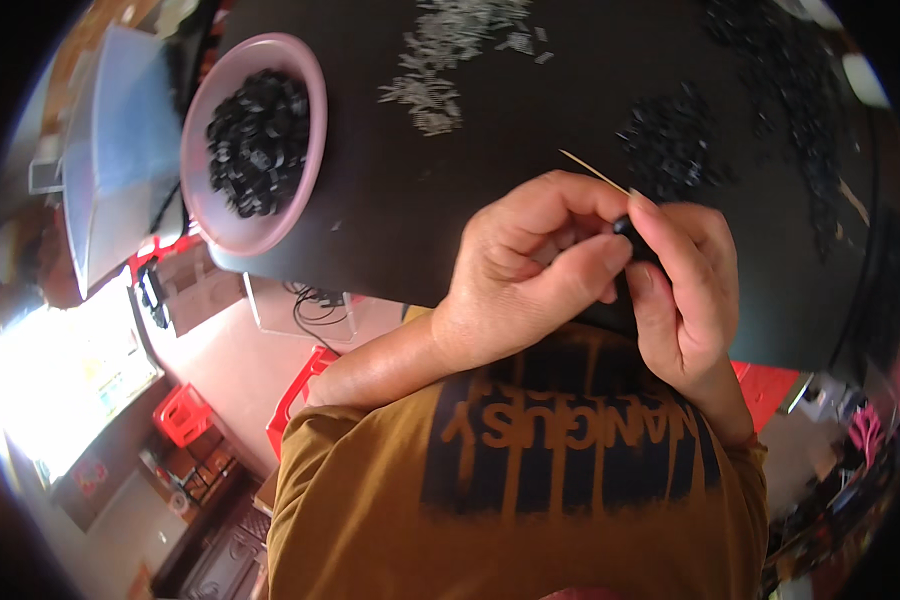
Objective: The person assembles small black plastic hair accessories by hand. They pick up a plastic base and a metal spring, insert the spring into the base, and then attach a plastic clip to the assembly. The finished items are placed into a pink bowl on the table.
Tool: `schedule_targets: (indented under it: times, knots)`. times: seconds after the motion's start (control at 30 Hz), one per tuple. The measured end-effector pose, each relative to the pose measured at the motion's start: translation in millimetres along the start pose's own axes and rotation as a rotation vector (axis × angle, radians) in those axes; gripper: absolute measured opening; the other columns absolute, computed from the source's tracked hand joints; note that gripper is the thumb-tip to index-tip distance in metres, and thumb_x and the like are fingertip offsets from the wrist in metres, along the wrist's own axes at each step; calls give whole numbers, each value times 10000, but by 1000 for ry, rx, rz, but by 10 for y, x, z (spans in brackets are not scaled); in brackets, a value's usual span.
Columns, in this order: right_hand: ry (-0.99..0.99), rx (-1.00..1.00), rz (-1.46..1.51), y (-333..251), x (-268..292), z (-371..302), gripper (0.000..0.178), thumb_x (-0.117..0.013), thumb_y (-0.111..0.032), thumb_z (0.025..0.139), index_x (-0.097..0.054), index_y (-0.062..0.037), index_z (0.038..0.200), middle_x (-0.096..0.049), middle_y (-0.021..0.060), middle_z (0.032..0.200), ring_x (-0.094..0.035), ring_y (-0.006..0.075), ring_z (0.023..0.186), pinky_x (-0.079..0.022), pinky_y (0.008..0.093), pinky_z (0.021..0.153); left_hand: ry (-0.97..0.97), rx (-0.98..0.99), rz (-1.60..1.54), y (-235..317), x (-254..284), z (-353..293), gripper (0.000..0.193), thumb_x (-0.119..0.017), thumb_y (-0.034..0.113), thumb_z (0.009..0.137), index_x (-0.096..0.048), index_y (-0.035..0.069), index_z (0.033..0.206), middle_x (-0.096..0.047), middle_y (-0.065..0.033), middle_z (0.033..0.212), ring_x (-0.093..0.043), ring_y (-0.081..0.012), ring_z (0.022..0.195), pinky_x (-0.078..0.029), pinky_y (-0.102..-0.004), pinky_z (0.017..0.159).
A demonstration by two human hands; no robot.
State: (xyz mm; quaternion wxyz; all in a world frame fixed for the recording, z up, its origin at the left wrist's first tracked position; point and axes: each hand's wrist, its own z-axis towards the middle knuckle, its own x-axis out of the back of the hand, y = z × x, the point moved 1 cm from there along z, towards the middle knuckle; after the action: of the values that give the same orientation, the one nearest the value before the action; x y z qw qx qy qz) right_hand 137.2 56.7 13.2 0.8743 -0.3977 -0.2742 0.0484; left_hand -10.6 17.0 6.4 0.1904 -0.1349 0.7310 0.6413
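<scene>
A small black part (625, 228) is pinched between the fingertips of both hands just above the near edge of the black desk (470, 230). The left hand (535, 265) is curled closed, its thumb and forefinger pressed onto the part from the left. The right hand (685, 290) is closed around the same part from the right, and a thin pale stick (592, 170) is held with it — the stick juts up and to the left from between the fingers, out over the desk.

Just beyond the hands, on the desk, a loose heap of small black parts (675, 140) is spread, and more of them trail along the desk's far right edge. Further toward the far side of the desk, a scatter of small silvery pins (450, 60) is laid out. At the desk's left corner, well apart from the hands, a pink bowl (305, 150) filled with black parts is set, partly overhanging the edge. Whether the held part is touching the desk cannot be told.
</scene>
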Motion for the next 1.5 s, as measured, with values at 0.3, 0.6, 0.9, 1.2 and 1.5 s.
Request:
schedule_targets:
  times: [0.3, 0.6, 0.9, 1.2, 1.5]
  knots:
    - [37, -72, 99, 65, -33, -69, 344, -584, 7, 762, -526, 54, 1098, -591, 120, 924, -527, 152, 643, -436, 242, 546, 712, -515, 601, 626, 727, -257, 235, -496, 41, 783, -558, -29, 999, -566, -28, 698, -492, -52, 585, -411, -176, 562]
    - [37, -29, 120, 116, -91, -57, 289, -604, 23, 721, -590, 20, 1010, -549, 46, 681, -511, 141, 537, -418, 239, 473, 833, -558, 1266, 652, 768, -2, 228, -589, -20, 749, -608, 22, 973, -563, -21, 811, -517, -95, 701, -424, -203, 634]
    - [62, -61, 173, 108, -35, -75, 291, -623, 31, 671, -595, 22, 961, -531, 55, 652, -514, 157, 535, -422, 266, 474, 83, -523, 1652, 420, 348, 834, 108, -626, 89, 714, -596, 64, 814, -558, -52, 738, -550, -247, 731, -394, -355, 692]
    - [110, -178, 384, 130, 21, -96, 222, -569, 48, 747, -594, 39, 966, -532, 41, 648, -497, 109, 522, -399, 217, 452, 11, -507, 1919, 297, 294, 1003, 56, -595, 89, 713, -550, 73, 742, -537, -49, 704, -537, -250, 689, -391, -365, 657]
    - [309, -816, 981, 119, 142, -132, 159, -569, -128, 849, -542, 22, 895, -543, 27, 662, -493, 38, 567, -383, 185, 456, -116, -486, 1397, 412, -224, 634, 170, -585, -76, 572, -559, 52, 681, -513, -50, 609, -475, -174, 537, -352, -276, 471]
